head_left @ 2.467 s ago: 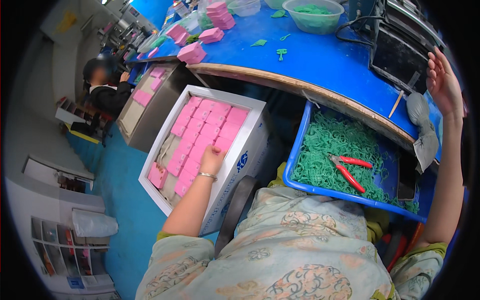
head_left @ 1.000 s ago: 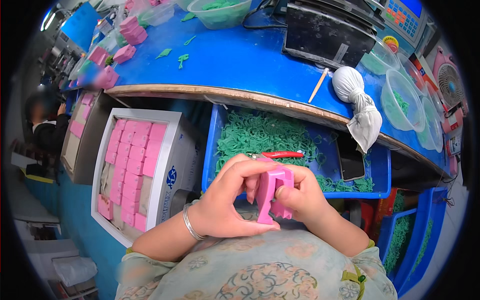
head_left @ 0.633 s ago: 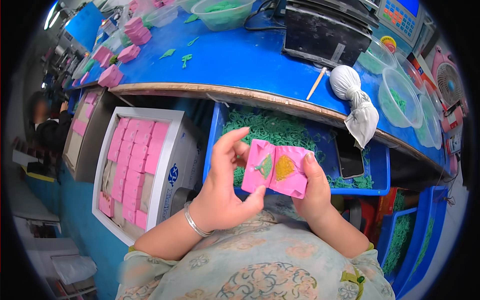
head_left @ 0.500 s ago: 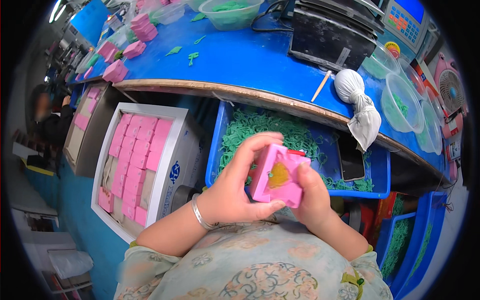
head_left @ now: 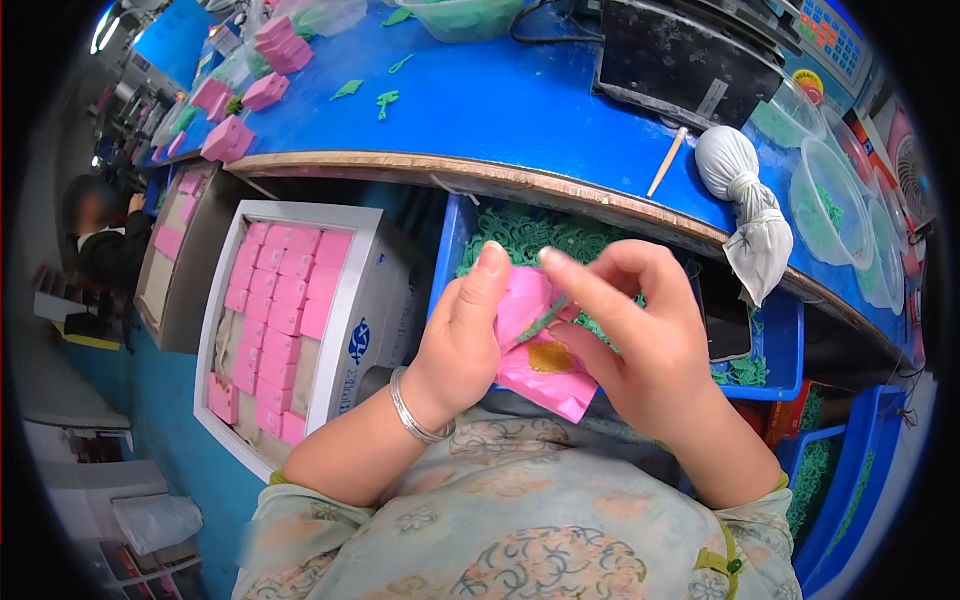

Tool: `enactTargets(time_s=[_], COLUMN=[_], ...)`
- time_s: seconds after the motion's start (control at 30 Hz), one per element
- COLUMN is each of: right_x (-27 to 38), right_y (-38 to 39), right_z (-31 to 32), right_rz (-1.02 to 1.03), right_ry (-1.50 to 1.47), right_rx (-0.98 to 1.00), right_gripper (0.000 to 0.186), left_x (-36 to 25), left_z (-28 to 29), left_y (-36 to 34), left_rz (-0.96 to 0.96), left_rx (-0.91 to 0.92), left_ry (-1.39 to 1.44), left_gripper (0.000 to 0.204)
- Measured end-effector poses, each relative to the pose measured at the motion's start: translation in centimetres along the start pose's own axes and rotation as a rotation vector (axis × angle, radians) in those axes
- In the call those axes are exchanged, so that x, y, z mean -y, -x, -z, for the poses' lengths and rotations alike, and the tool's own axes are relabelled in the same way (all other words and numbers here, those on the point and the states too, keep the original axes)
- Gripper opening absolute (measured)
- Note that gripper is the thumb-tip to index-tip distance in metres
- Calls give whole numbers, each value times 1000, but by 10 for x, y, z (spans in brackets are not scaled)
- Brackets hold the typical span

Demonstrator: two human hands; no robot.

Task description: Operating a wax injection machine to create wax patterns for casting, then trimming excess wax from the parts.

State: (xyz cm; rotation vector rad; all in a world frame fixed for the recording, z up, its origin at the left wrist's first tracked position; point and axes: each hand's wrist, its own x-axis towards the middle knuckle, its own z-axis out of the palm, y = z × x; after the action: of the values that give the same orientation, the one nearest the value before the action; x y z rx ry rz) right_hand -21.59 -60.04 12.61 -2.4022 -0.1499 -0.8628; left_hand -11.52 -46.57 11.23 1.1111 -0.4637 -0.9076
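Observation:
A pink rubber mold (head_left: pixel 548 396) lies spread apart in front of my body, with a yellowish patch on its inner face. My left hand (head_left: pixel 452 340) grips it from the left, thumb pointing up along its edge. A thin green molded piece (head_left: pixel 543 321) stands out slantwise between the mold's two parts. My right hand (head_left: pixel 655 345) reaches in from the right, its thumb and forefinger at the upper end of that piece; the exact contact is partly hidden. Beneath both hands, a blue bin (head_left: pixel 446 270) holds many tangled green pieces.
On the left, a white-rimmed box (head_left: pixel 212 330) holds several rows of pink molds. Across the blue table (head_left: pixel 480 110) are a wooden stick (head_left: pixel 668 162), a tied white cloth bag (head_left: pixel 727 165), a black machine (head_left: pixel 680 70) and clear bowls (head_left: pixel 825 205). A person (head_left: pixel 105 240) is at far left.
The mold has been opened out and turned, and the green piece now shows. My right hand has moved from the mold's side to the piece. The view has shifted slightly.

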Motion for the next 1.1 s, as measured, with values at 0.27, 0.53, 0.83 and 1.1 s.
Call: enactTargets(time_s=[0.27,0.53,0.83,1.1], right_x=[-21,-28,-33,-34], right_y=[5,8,19,28], right_z=[0,-4,14,16], right_rz=[304,235,-377,-402], right_ry=[207,24,-705,-536], right_rx=[-105,-108,-478,-487], right_gripper=[36,22,12,11], left_x=[-1,8,-14,-31], left_z=[-4,1,8,13], left_y=[-11,-22,-81,-111], left_rz=[48,73,-735,-1121], left_rx=[-12,-22,-69,-196], left_ry=[-17,99,-475,-1660], left_gripper=[56,52,68,49])
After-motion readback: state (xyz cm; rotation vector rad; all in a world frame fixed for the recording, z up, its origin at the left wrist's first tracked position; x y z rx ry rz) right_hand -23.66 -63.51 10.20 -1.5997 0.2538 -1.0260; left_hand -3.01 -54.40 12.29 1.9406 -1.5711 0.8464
